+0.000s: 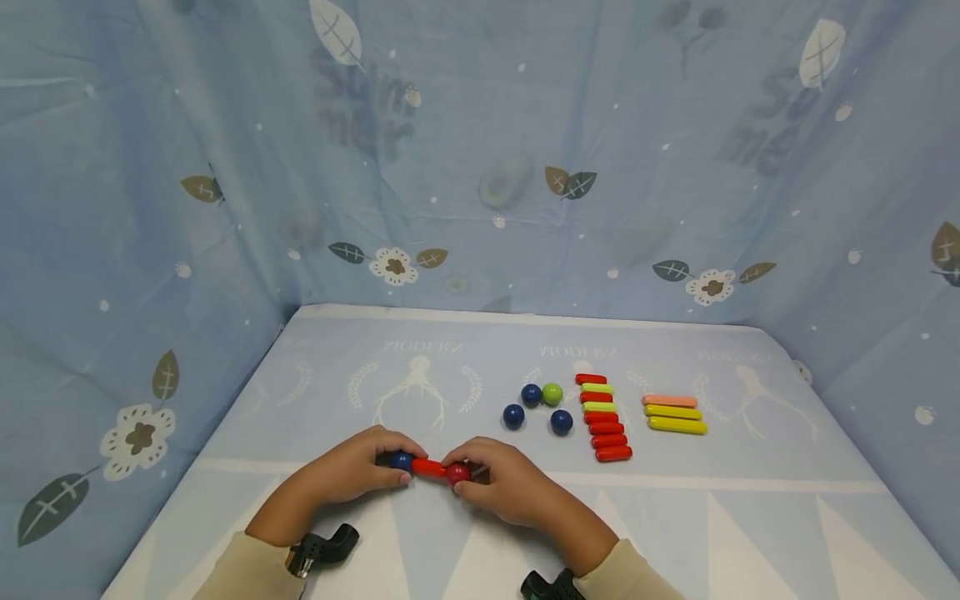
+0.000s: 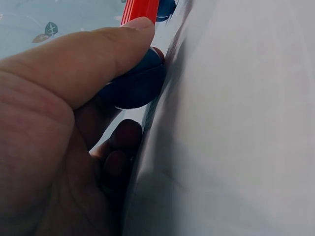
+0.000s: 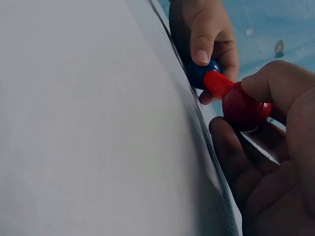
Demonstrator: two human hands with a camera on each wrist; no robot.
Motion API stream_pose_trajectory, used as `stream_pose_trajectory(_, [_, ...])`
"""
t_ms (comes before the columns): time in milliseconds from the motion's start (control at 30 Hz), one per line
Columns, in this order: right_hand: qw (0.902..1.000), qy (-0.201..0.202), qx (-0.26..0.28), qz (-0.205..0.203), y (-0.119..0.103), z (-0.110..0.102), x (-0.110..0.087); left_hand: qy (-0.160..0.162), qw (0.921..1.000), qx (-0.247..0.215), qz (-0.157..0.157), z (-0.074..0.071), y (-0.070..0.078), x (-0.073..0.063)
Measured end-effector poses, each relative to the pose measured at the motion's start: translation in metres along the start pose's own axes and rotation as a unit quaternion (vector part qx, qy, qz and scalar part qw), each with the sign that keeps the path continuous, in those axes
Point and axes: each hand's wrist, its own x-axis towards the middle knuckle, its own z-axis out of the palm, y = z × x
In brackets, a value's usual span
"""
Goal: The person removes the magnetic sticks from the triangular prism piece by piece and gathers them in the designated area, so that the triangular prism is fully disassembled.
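Note:
Between the two hands lies a short red stick (image 1: 429, 467) with a ball at each end. My left hand (image 1: 365, 467) pinches the blue ball (image 1: 402, 461) at its left end; the left wrist view shows the thumb pressed over that blue ball (image 2: 135, 86). My right hand (image 1: 504, 479) grips the red ball (image 1: 457, 474) at the other end. In the right wrist view, the red ball (image 3: 242, 109) meets the red stick (image 3: 217, 83), which runs to the blue ball (image 3: 199, 74). Whether the ends are fully seated cannot be seen.
Beyond my right hand lie several blue balls (image 1: 561, 422) and a green ball (image 1: 552, 394). A column of short red and yellow-green sticks (image 1: 607, 428) stands to their right. Farther right are two yellow sticks (image 1: 677, 426) and a pink stick (image 1: 670, 401). Cloth covers the table (image 1: 300, 400).

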Motion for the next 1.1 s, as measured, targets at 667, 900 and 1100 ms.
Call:
stream_pose_trajectory(667, [0.9996, -0.005, -0.003, 0.028, -0.0048, 0.0020, -0.0027, -0.003, 0.9998, 0.017, 0.012, -0.0009, 0.0004, -0.0017])
stream_pose_trajectory(900, [0.9994, 0.002, 0.006, 0.035, -0.0030, 0.0009, -0.0040, 0.002, 0.9999, 0.012, 0.005, -0.0006, 0.0009, -0.0002])
stream_pose_trajectory(1100, [0.9987, 0.014, 0.019, 0.045, -0.0003, -0.0003, -0.0060, -0.005, 0.9999, 0.000, 0.010, -0.0005, 0.0000, 0.0001])
